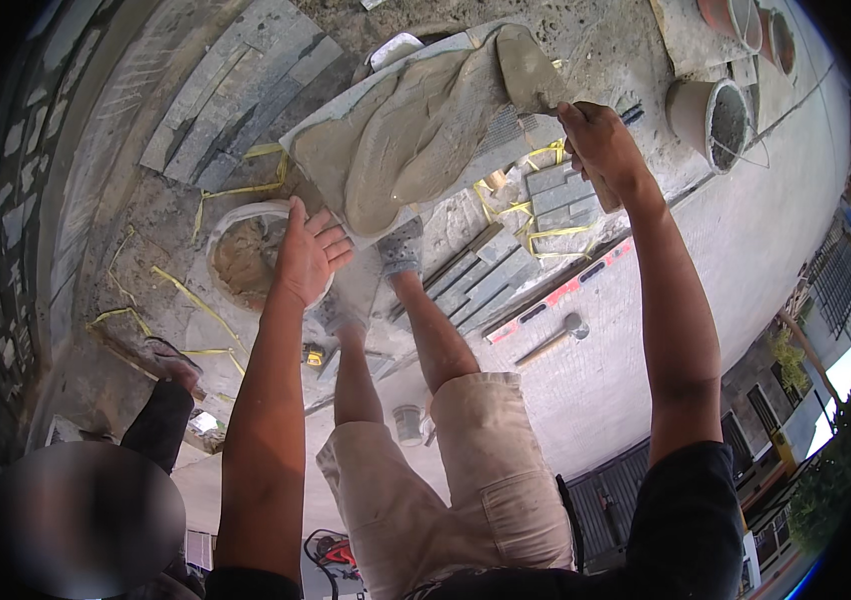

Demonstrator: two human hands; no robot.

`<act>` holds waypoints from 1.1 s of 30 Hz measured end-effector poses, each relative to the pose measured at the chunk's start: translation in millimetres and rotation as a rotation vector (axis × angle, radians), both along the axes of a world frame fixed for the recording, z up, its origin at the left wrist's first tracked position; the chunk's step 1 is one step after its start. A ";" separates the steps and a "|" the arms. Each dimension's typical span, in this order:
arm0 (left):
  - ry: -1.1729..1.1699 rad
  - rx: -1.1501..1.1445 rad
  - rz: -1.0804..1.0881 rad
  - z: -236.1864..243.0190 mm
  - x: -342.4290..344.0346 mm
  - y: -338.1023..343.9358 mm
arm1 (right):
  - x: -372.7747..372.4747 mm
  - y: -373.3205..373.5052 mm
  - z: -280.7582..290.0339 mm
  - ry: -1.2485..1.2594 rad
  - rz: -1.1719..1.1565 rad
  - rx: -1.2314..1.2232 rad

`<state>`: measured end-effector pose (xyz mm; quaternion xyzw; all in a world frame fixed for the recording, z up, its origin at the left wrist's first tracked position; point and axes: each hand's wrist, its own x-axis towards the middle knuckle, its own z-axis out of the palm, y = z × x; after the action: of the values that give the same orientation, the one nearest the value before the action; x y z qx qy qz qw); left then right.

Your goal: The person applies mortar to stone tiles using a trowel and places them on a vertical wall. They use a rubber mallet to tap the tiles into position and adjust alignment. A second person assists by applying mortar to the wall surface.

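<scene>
My right hand (601, 145) is wrapped round the handle of a trowel (531, 70), its blade resting on the far right end of a mortar-covered panel (508, 140). Thick grey mortar (416, 130) lies in wavy ridges over most of that panel; a ribbed strip shows bare along its right edge. My left hand (308, 258) is open, palm up with fingers spread, close to the panel's near left corner. It hangs over the rim of a round bucket (218, 235) with brownish mortar inside, and whether it touches the rim I cannot tell.
Grey stone cladding panels (236, 85) lie at far left, more (561, 195) at right among yellow straps (186, 290). A red level (561, 292) and a mallet (574, 327) lie right of my legs. Buckets (691, 112) stand far right. Another person (161, 415) is at lower left.
</scene>
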<state>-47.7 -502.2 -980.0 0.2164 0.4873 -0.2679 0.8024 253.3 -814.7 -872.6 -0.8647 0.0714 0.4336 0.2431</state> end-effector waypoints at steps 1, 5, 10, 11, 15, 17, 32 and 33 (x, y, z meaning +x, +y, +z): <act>0.005 0.007 -0.002 0.3 0.1 -0.2 | -4.9 4.9 2.5 0.076 -0.094 0.074; 0.023 0.026 -0.007 2.4 2.4 -2.8 | -23.9 13.4 6.8 0.015 0.083 0.115; 0.023 0.025 -0.018 3.4 2.9 -1.4 | -28.5 -2.1 -14.5 -0.481 0.557 -0.201; 0.023 0.024 -0.023 3.8 3.6 -1.6 | -21.8 -4.7 -17.3 -0.510 0.521 -0.244; 0.011 0.015 -0.045 6.3 8.5 -4.7 | -3.9 -28.2 -28.2 -0.511 0.444 -0.163; 0.029 0.037 -0.057 10.9 7.5 -2.5 | -14.1 -10.7 -0.6 -0.252 0.223 -0.153; 0.069 0.072 -0.152 16.1 15.0 -4.7 | -158.8 -116.1 -54.4 -0.161 -0.242 0.163; 0.078 0.081 -0.151 15.7 14.6 -5.3 | -168.4 -123.8 -47.9 -0.145 -0.264 0.140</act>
<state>-33.1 -507.5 -964.3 0.2743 0.5108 -0.3159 0.7510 84.9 -938.5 -920.5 -0.8578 0.1362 0.3381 0.3622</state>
